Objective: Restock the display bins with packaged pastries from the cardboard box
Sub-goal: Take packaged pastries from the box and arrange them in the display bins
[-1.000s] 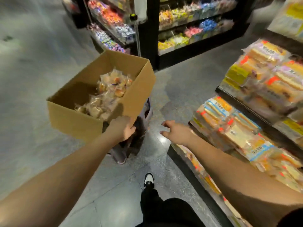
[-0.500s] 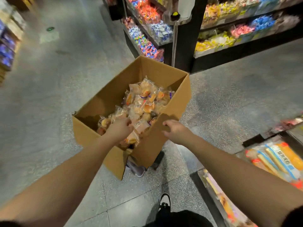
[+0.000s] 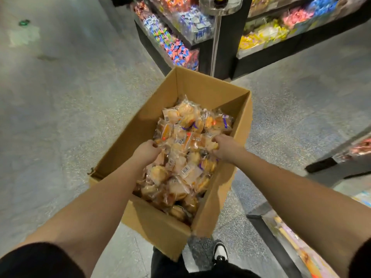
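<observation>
Clear-wrapped golden packaged pastries (image 3: 181, 157) are heaped in the open brown cardboard box (image 3: 202, 87), which is seen directly beneath both outstretched arms on the speckled grey floor (image 3: 60, 117). The left hand (image 3: 146, 152) is curled into the pile near the box's left wall, and the right hand (image 3: 224, 146) is curled around packets near the right wall, though exactly which packets are gripped cannot be told. Black shelves of bright wrapped sweets (image 3: 174, 47) are seen beyond the hands, past the box's far end.
</observation>
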Demonstrator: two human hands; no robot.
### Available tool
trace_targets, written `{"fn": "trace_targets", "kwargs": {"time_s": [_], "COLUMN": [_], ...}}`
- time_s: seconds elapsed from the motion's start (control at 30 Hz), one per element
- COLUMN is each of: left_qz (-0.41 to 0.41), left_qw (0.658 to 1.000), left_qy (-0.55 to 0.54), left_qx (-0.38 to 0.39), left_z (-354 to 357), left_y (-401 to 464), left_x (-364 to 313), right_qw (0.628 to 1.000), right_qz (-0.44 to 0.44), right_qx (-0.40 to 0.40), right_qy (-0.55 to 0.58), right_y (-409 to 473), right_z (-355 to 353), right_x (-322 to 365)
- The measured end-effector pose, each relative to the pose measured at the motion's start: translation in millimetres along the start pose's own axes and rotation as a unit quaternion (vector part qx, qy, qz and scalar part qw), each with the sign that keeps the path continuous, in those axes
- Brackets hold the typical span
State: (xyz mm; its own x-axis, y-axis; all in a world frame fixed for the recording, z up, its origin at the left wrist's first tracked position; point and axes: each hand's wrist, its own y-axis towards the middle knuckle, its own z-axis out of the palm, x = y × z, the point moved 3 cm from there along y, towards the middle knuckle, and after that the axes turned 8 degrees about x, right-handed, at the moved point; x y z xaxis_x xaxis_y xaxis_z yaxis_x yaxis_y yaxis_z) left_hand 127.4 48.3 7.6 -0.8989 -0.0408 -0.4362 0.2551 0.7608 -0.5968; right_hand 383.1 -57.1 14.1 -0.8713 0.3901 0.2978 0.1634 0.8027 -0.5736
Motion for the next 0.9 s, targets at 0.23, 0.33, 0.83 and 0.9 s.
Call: {"fn": "trace_targets", "kwargs": {"time_s": [0.23,0.33,0.83,0.9], "left_qz": [0.011,-0.007,-0.18,-0.187], "left_qw": [0.995,0.993,0.798,0.768], "left_qy": [0.0,-0.021,-0.551,-0.585], "left_qx": [0.101,0.117,0.165,0.183], "left_z": [-15,-17,39,43], "left_y": [93,130,238,240], "left_x": [11,14,37,35], "right_qw": [0.992,0.981,0.99,0.989], "right_qz": [0.115,0.16,0.132,0.139], "right_qx": [0.033,0.049,0.05,0.054], "right_qy": [0.049,0.099,-0.013,-0.017], "right_y": [60,83,185,189], "right_z": [22,32,63,63], "right_x": [17,22,28,28]}}
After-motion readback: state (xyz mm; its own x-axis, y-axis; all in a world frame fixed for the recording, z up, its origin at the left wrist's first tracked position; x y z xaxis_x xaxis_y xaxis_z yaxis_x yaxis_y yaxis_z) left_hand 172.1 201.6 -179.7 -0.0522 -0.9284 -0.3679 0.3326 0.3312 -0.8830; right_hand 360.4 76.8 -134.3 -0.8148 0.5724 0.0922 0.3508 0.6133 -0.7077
